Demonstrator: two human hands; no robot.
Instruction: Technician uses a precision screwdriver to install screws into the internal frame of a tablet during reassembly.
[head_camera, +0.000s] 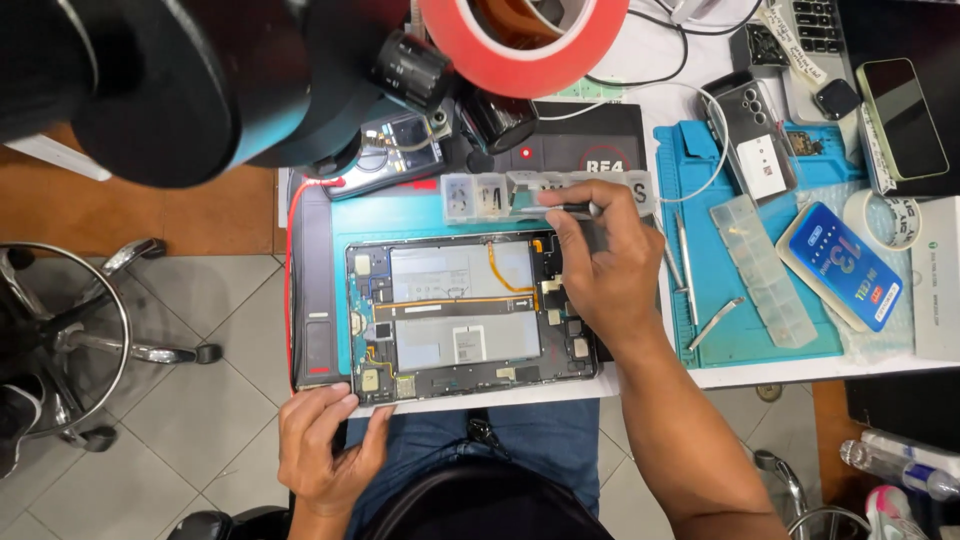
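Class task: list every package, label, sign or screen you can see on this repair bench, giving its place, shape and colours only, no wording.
Phone box: right of the teal mat, rectangular, blue with red edge.
Phone screen: top right, dark glossy rectangle, pale green rim.
White label: on the opened tablet's lower battery, small, upright.
Meter screen: above the tablet, small, greyish.
White box: far right edge, plain.

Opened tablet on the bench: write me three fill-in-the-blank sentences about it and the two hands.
1. The right hand holds a slim metal ____ above the opened tablet.
2. The left hand rests at the tablet's near-left ____.
3. The tablet lies on a ____ work mat.

Missing words: tool; corner; teal
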